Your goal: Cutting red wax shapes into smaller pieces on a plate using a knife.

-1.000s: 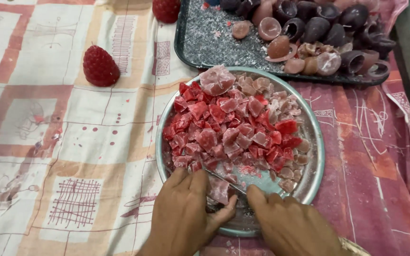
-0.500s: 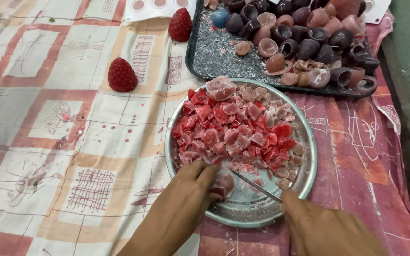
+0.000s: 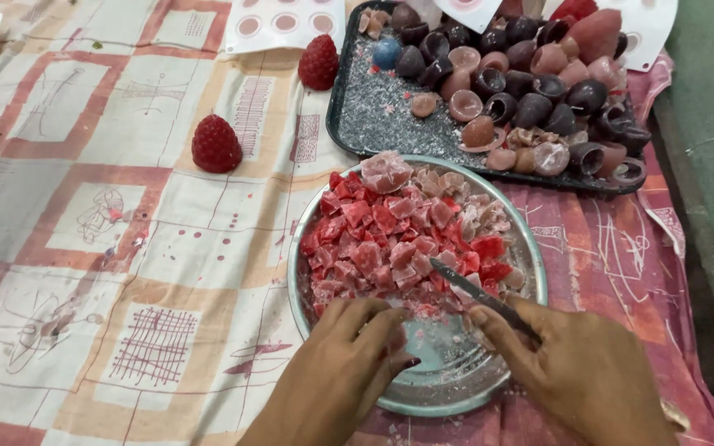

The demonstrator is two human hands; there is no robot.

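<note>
Knife: a small blade point(image 3: 468, 289) is clamped in the right hand point(image 3: 576, 372), its tip pointing toward 10 o'clock over the red chunks
Right hand: fingers closed round the knife handle, at 5 o'clock of the steel plate point(image 3: 530, 248), resting over its rim
Left hand: point(image 3: 349, 363) at 7 o'clock of the plate, fingers curled together with the tips pressed down on the bare floury patch beside the chunks; whether a piece sits under them cannot be told
Wax chunks: a heap of red and pale pink pieces point(image 3: 398, 231) fills the plate from 9 to 3 o'clock, with one larger pink lump point(image 3: 386, 171) at 12 o'clock
Dark tray: point(image 3: 365, 107) just beyond the plate at 12 to 2 o'clock, loaded with brown and pink half-shell pieces point(image 3: 530, 83)
Strawberry shapes: one red point(image 3: 216, 144) at 10 o'clock, another point(image 3: 318, 62) at 11 o'clock, both on the patterned cloth point(image 3: 126, 248)
White mould sheet: point(image 3: 283, 21) at the top edge
</note>
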